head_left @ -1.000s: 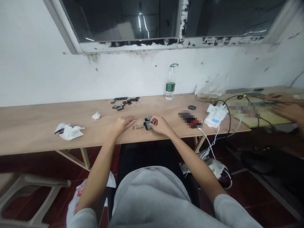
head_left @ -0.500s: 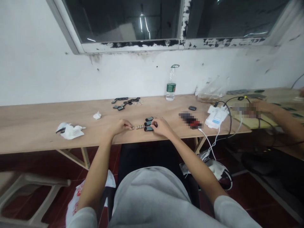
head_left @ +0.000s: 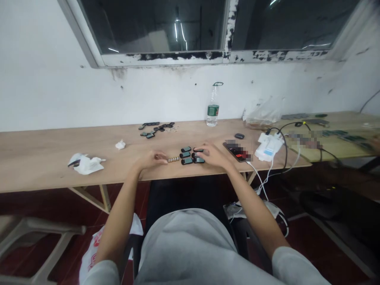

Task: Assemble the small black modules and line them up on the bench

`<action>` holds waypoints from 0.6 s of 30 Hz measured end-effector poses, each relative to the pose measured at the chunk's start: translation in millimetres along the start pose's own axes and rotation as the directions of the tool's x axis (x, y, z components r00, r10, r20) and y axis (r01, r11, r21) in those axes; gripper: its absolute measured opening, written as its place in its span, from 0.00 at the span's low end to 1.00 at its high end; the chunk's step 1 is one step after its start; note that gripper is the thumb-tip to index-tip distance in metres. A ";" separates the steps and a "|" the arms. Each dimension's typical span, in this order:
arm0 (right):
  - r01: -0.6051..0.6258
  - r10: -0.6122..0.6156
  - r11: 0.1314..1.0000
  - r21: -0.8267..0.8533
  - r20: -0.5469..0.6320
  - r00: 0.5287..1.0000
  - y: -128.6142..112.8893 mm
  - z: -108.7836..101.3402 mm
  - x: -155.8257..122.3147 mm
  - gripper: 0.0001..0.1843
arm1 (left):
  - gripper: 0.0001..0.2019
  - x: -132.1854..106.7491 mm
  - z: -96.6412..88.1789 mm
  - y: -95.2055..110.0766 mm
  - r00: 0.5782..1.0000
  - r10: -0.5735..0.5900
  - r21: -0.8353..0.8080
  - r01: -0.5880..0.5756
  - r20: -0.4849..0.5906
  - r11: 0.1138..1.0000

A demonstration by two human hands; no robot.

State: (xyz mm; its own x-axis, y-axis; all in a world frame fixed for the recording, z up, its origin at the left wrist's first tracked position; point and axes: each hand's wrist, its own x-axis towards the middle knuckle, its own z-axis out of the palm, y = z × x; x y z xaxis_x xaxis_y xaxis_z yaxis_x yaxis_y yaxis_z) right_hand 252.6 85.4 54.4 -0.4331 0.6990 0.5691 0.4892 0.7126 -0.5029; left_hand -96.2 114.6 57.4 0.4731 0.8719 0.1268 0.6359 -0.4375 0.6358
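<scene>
Several small dark key-fob-like parts (head_left: 186, 154) lie in a short column near the front edge of the wooden table (head_left: 44, 158). My right hand (head_left: 212, 154) rests just right of them, its fingertips touching two more dark parts (head_left: 198, 160). A short row of small brass-coloured pieces (head_left: 173, 159) lies left of the column. My left hand (head_left: 152, 159) lies beside that row, fingers curled, thumb and forefinger close to the row's left end. Whether it pinches a piece I cannot tell.
A pile of dark parts (head_left: 154, 129) lies farther back. Crumpled white tissues (head_left: 86, 163) sit at the left, a water bottle (head_left: 213, 106) by the wall. A phone (head_left: 237, 151), a white charger box (head_left: 268, 145) with cables and a plastic bag (head_left: 263, 113) are on the right.
My right hand has shifted right, away from the column of dark parts, and now touches two parts beside it. My left hand stayed by the brass row. The co-worker's hands at the right have left view.
</scene>
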 end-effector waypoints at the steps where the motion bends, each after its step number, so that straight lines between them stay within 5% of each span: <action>1: -0.052 0.052 0.998 -0.019 -0.035 0.998 4.6 -6.6 -1.2 0.15 | 0.22 -0.6 -0.1 -1.3 1.000 0.016 0.018 -0.015 -0.025 1.000; 4: -0.230 0.214 0.967 -0.105 -0.145 0.966 26.3 -20.6 -7.7 0.13 | 0.23 -0.8 -0.5 -11.0 0.990 0.050 0.101 -0.037 -0.128 0.994; 7: -0.351 0.338 0.910 -0.223 -0.095 0.936 50.1 -25.2 -16.1 0.10 | 0.26 1.1 -0.3 -23.0 0.981 0.021 0.196 0.017 -0.191 0.980; 18: -0.376 0.386 0.900 -0.221 0.004 0.922 65.0 -15.4 -20.5 0.09 | 0.22 0.3 11.5 -22.1 0.981 0.013 0.202 0.027 -0.195 0.979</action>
State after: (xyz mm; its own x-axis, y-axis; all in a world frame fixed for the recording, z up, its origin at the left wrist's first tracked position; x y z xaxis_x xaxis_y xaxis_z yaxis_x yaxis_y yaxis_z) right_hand 304.9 116.5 20.1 -0.2132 0.9202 0.3283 0.7706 0.3650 -0.5225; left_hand -103.1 121.9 34.7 0.3533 0.8923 0.2810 0.7589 -0.4490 0.4717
